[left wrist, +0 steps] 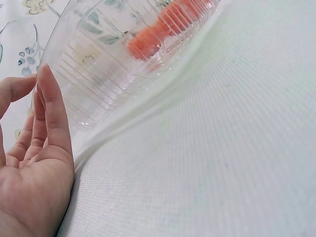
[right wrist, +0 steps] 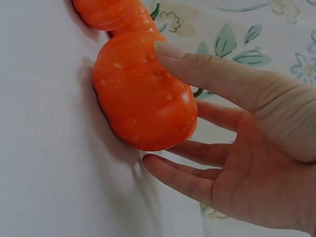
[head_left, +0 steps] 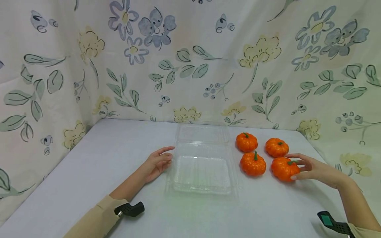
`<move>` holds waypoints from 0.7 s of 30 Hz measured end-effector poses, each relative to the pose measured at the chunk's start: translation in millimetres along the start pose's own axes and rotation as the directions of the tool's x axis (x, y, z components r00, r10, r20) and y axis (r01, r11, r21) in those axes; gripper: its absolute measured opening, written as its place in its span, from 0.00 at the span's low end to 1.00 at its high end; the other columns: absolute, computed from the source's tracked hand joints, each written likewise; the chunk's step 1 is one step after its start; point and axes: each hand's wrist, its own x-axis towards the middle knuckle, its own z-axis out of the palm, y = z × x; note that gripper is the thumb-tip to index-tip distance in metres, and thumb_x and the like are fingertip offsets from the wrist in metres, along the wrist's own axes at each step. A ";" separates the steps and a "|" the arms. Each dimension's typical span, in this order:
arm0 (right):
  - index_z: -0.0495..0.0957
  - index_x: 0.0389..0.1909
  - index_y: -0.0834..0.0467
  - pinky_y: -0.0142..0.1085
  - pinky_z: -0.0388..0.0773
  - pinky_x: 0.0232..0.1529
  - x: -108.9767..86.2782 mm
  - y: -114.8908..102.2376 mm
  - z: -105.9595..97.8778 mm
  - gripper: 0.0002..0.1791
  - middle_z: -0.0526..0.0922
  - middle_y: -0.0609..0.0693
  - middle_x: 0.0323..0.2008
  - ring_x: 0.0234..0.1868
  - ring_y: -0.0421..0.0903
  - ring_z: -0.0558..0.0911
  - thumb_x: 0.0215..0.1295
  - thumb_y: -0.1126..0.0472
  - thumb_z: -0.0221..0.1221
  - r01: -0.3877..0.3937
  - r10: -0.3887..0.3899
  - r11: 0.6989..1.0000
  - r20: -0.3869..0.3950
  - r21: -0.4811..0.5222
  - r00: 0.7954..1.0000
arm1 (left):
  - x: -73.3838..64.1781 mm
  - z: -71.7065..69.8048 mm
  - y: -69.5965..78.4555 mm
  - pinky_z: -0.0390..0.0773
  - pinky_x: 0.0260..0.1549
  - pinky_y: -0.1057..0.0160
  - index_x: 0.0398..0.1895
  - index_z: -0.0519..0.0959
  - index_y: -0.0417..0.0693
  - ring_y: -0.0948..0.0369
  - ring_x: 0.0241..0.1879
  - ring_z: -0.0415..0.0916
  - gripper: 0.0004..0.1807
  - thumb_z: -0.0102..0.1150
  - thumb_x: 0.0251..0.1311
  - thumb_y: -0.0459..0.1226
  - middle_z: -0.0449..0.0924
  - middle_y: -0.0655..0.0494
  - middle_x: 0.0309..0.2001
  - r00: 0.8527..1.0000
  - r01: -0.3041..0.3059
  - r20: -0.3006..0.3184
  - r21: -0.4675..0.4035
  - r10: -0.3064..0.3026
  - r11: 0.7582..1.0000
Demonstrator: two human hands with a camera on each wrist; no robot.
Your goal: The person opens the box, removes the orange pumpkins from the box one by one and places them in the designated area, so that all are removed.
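Note:
A small orange pumpkin (head_left: 283, 170) with a green stem sits at the front right of a group. My right hand (head_left: 312, 169) holds it from the right, thumb on the near side and index finger over the far side. Up close in the right wrist view, the thumb lies along the pumpkin (right wrist: 143, 94) and the lower fingers stand apart from it. At the left edge of an opened clear plastic clamshell box (head_left: 175, 185), my left hand (head_left: 156, 165) rests with index finger extended. Its thumb and index tips meet the rim in the left wrist view.
Three more pumpkins stand close by: one at the back left (head_left: 246, 142), one at the back right (head_left: 276, 147) and one at the front left (head_left: 253, 164). A white cloth covers the table (head_left: 119, 138). Behind hangs a floral curtain (head_left: 190, 89).

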 end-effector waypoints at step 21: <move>0.58 0.75 0.68 0.67 0.82 0.45 -13.8 -30.0 -9.0 0.39 0.67 0.80 0.68 0.62 0.76 0.75 0.74 0.55 0.63 -0.003 -0.010 0.988 -0.082 -0.156 0.997 | 1.6 -0.1 0.0 0.84 0.36 0.74 0.72 0.66 0.40 0.67 0.33 0.80 0.22 0.45 0.78 0.25 0.81 0.56 0.38 0.999 0.032 -0.038 0.009 -0.032 0.999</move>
